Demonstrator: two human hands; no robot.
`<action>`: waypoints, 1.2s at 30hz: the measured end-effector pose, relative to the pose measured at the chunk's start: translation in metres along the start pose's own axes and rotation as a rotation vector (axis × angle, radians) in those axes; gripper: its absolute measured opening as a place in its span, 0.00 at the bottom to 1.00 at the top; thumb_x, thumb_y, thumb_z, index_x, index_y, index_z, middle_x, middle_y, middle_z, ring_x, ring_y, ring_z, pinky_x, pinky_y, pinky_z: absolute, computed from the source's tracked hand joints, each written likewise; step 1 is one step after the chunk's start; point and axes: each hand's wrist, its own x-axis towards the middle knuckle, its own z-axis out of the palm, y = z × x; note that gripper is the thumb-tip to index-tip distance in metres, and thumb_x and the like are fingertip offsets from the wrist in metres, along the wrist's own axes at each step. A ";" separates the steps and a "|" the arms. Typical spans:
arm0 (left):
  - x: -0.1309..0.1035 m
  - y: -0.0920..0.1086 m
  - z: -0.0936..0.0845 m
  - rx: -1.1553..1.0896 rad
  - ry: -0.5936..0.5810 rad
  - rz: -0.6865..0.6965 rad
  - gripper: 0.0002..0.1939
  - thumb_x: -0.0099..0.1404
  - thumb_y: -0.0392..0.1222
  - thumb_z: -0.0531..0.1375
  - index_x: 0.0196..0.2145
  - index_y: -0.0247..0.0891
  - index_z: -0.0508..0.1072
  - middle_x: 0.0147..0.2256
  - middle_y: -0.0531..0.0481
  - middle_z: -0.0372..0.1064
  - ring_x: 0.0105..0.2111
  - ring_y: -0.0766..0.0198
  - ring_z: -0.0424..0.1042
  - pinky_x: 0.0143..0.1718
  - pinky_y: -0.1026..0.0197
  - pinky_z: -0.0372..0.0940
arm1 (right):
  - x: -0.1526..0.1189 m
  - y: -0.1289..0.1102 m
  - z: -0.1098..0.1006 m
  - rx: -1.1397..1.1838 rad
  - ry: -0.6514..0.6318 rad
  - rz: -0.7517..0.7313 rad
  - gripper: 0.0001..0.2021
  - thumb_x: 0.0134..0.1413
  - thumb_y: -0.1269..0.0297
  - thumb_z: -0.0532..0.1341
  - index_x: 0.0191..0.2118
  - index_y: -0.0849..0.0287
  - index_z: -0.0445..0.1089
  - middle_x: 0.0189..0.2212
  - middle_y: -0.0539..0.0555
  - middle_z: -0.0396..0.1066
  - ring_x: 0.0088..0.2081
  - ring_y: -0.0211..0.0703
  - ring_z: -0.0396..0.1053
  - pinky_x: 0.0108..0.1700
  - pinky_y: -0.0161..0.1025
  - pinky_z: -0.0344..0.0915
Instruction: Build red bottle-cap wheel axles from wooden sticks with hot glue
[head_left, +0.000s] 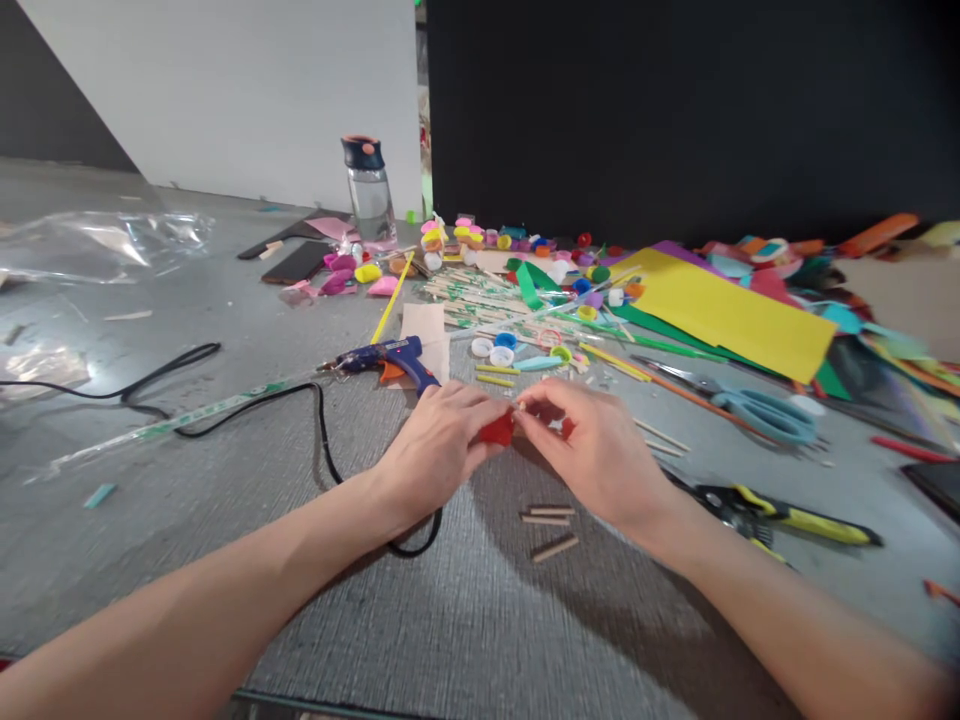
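Between the fingers of my left hand (442,435) is a small red piece (496,430), partly covered by the fingers; its exact kind I cannot make out. My right hand (600,440) pinches at its right end, thumb and forefinger closed on something pale and tiny. Both hands meet just above the table. Three short wooden sticks (553,548) lie below them. A blue glue gun (386,352) rests just beyond my left hand, its black cord (324,440) running left. Bottle caps (502,355) and short yellow sticks (495,381) are beyond the fingers.
On the right lie teal-handled scissors (772,412) and yellow-black pliers (795,515). Farther back are a heap of wrapped sticks (487,295), yellow sheet (727,310), coloured scraps and a water bottle (370,195). A clear plastic bag (105,245) sits at the far left.
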 end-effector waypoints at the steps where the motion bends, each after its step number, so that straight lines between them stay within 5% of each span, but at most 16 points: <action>1: 0.000 0.000 0.000 -0.009 0.003 -0.001 0.09 0.68 0.34 0.65 0.46 0.37 0.75 0.46 0.46 0.76 0.48 0.49 0.72 0.48 0.47 0.62 | 0.000 0.000 0.000 0.008 0.000 -0.004 0.02 0.64 0.72 0.63 0.40 0.59 0.73 0.33 0.51 0.75 0.34 0.42 0.72 0.37 0.39 0.65; 9: 0.000 -0.005 0.006 -0.125 0.041 0.038 0.10 0.66 0.30 0.66 0.45 0.36 0.75 0.44 0.48 0.75 0.45 0.58 0.74 0.48 0.55 0.66 | -0.001 0.003 0.001 0.049 0.016 -0.015 0.03 0.63 0.72 0.62 0.40 0.60 0.73 0.32 0.51 0.76 0.33 0.40 0.73 0.35 0.36 0.65; 36: 0.001 -0.002 0.001 -0.142 0.025 0.007 0.07 0.68 0.29 0.63 0.43 0.35 0.76 0.42 0.46 0.76 0.44 0.56 0.74 0.47 0.54 0.68 | -0.002 0.003 0.001 0.120 -0.003 0.046 0.02 0.62 0.70 0.61 0.37 0.57 0.71 0.30 0.49 0.76 0.31 0.41 0.74 0.35 0.38 0.67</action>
